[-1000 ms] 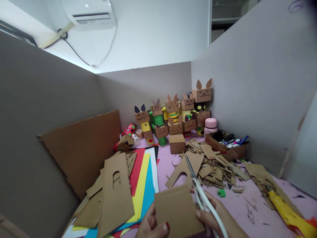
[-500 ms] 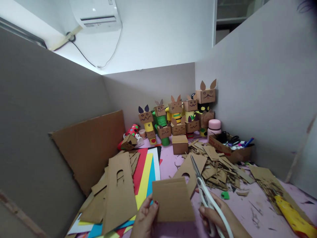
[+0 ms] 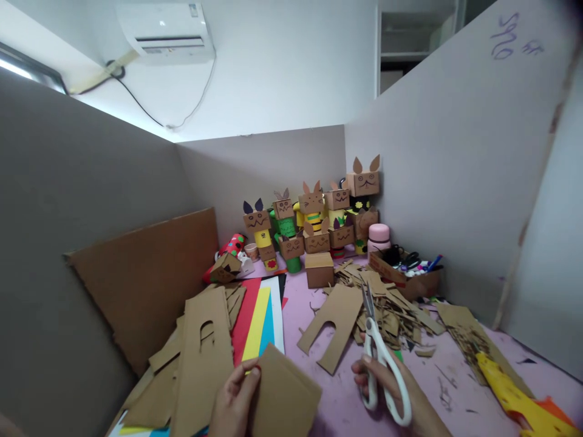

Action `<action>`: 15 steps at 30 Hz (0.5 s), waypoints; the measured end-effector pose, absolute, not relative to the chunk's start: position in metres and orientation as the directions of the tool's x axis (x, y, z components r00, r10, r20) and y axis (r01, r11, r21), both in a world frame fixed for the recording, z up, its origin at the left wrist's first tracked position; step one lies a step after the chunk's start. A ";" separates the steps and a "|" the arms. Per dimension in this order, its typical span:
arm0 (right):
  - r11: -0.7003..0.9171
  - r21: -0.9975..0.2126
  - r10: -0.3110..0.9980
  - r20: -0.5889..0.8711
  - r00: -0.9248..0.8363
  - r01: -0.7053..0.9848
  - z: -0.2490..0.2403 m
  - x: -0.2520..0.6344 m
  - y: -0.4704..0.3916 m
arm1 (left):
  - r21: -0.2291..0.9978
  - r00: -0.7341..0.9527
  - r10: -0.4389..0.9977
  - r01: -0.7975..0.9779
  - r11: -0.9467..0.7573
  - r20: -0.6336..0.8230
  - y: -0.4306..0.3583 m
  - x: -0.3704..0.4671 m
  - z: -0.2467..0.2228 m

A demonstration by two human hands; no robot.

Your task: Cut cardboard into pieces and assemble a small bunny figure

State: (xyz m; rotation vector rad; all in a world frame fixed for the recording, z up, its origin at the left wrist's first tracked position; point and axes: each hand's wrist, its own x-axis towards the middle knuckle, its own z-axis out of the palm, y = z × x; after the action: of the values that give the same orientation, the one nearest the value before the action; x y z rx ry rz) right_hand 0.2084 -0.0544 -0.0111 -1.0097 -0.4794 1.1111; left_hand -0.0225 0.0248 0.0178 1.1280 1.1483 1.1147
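Note:
Between the thumb and fingers of my left hand (image 3: 237,397) is a square cardboard piece (image 3: 286,397), tilted with one corner up. White-handled scissors (image 3: 380,358) are in my right hand (image 3: 387,379), blades pointing up and away, slightly parted with nothing between them. The blades and the cardboard square are apart. A cardboard piece with an arched cutout (image 3: 339,312) lies on the purple tabletop (image 3: 296,306) between and beyond my hands. To the left, a long cardboard panel (image 3: 203,370) with a similar cutout rests on colored paper sheets (image 3: 249,312).
Cardboard scraps (image 3: 392,309) are heaped at the right, before a box of pens and scissors (image 3: 405,279). Stacked cardboard animal figures (image 3: 312,240) and a pink bottle (image 3: 379,237) stand behind. A yellow glue gun (image 3: 514,394) lies far right; a large cardboard sheet (image 3: 150,279) leans left.
The cardboard square has moved left and turned, away from the scissors. My right hand has shifted slightly, and the arched piece is more fully uncovered. The view has swung a little right.

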 end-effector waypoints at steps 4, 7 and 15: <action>0.134 -0.828 0.895 -0.135 0.426 -0.544 0.004 0.209 -0.062 | 0.958 0.109 0.989 0.256 -0.128 0.103 0.022 -0.019 0.017; 0.161 -0.814 0.892 -0.123 0.436 -0.558 0.011 0.207 -0.064 | 0.859 0.190 0.963 0.443 -0.256 0.190 0.025 -0.022 0.015; 0.141 -0.818 0.894 -0.137 0.427 -0.558 -0.016 0.207 -0.048 | 0.544 0.294 0.804 0.613 -0.573 0.517 0.036 -0.022 0.015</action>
State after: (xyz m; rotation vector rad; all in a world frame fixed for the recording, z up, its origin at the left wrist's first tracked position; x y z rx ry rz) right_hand 0.2067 -0.0477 -0.0159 -0.9391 -0.4335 1.0965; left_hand -0.0225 0.0358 0.0153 2.3212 1.3007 1.1475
